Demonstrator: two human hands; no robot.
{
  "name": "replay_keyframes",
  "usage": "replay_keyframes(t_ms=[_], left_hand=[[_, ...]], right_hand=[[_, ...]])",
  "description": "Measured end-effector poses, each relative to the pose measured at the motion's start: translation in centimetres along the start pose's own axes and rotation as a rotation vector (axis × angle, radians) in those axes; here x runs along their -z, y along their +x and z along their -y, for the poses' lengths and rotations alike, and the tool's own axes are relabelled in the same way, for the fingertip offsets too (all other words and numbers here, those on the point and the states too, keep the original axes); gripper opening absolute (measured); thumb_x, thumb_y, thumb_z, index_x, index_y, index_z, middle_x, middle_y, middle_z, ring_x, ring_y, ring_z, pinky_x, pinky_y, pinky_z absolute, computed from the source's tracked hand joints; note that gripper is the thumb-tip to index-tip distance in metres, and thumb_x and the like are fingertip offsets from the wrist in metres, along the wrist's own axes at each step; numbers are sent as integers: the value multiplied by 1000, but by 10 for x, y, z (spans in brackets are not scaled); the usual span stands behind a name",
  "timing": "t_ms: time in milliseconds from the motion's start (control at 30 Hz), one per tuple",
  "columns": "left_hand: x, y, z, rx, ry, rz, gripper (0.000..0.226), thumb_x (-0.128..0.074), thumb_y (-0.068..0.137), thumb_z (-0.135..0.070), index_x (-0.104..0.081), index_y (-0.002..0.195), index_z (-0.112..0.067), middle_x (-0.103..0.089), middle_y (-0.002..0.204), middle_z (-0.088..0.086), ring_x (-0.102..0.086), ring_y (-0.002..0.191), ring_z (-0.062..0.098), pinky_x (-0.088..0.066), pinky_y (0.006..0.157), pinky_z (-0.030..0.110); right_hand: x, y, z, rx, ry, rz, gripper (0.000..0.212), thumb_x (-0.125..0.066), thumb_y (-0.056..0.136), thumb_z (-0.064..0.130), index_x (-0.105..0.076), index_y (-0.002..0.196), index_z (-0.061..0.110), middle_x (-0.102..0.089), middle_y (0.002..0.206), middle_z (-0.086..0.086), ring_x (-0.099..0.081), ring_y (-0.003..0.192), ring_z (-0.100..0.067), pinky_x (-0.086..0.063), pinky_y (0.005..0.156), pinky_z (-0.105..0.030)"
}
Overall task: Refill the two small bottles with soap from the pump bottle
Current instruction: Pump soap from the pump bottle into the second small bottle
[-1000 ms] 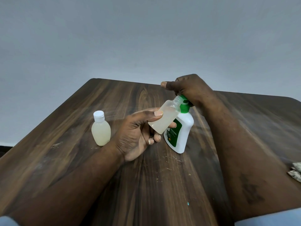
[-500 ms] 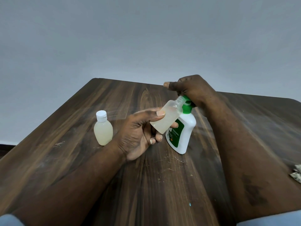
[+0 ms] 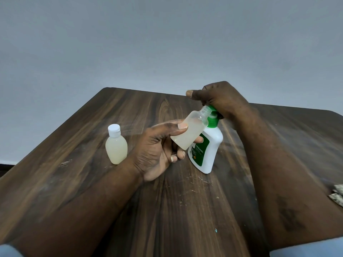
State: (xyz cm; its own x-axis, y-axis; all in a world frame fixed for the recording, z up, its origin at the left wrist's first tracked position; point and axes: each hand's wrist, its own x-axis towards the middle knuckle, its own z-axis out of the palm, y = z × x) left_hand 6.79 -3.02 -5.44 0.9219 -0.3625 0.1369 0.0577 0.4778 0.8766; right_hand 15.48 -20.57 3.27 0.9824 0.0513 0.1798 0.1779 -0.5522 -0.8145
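My left hand (image 3: pixel 159 149) grips an uncapped small clear bottle (image 3: pixel 191 129), tilted with its open neck up against the green pump head. Pale soap fills its lower part. My right hand (image 3: pixel 220 98) rests on top of the green pump of the white pump bottle (image 3: pixel 208 152), fingers curled over the pump head, thumb stretched left. The pump bottle leans on the table. A second small bottle (image 3: pixel 116 146), capped white and full of pale soap, stands upright on the table to the left, apart from both hands.
The dark wooden table (image 3: pixel 167 210) has its far edge close behind the bottles and a rounded far-left corner. A crumpled patterned scrap (image 3: pixel 337 194) lies at the right edge. A plain grey wall stands behind.
The pump head has risen a little under my right hand, showing more green neck. The held small bottle stays at the spout. The view has shifted slightly.
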Motion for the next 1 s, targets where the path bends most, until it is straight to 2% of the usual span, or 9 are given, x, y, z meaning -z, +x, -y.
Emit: replay_keyframes(t_ms=[67,167,400,567,733,900,1000], left_hand=[[0,0,1,-3,14,-15,40,-62,86,-27,-69,120,-6,-72,102,25,-49,51,17,-36,39,19],[0,0,2,4,3,-20,40,-61,84,-28,-71,118,-8,-72,102,26,-49,51,17,-36,38,19],[-3,-1,0,5,-13,33,36,-69,73,-34,-80,103,-17,-73,101,24,-52,53,17,-39,41,20],[-2,-1,1,-3,-22,27,38,-66,79,-29,-77,110,-10,-71,105,29,-52,53,19,-39,42,21],[0,0,2,0,-16,-17,45,-62,84,-26,-69,122,-3,-70,105,30,-50,53,19,-39,40,21],[-2,-1,2,-3,-8,15,38,-67,77,-31,-78,109,-11,-72,103,26,-51,53,18,-38,42,21],[-3,-2,0,-6,-7,24,33,-65,80,-30,-80,105,-15,-73,102,24,-52,54,18,-39,42,20]], right_hand=[[0,-1,-1,-14,-1,23,49,-85,80,49,-53,65,15,-51,62,-3,-44,58,-18,-41,63,-33],[-1,-1,-2,-13,-9,19,50,-85,79,50,-53,63,16,-51,60,-1,-44,58,-19,-40,64,-34],[2,2,-2,21,36,-3,55,-87,79,49,-46,58,18,-44,55,1,-37,53,-18,-34,55,-29],[1,3,-1,20,12,-7,55,-86,79,48,-46,56,18,-46,57,0,-39,55,-18,-36,58,-32],[-1,-2,-1,-15,-19,19,51,-84,83,47,-51,61,15,-50,60,0,-43,54,-16,-37,57,-28],[1,-1,1,3,-16,5,53,-84,83,49,-50,59,15,-49,56,3,-42,54,-16,-37,59,-30],[2,0,2,19,-8,-12,55,-84,81,50,-49,57,17,-47,52,5,-41,54,-15,-36,60,-31]])
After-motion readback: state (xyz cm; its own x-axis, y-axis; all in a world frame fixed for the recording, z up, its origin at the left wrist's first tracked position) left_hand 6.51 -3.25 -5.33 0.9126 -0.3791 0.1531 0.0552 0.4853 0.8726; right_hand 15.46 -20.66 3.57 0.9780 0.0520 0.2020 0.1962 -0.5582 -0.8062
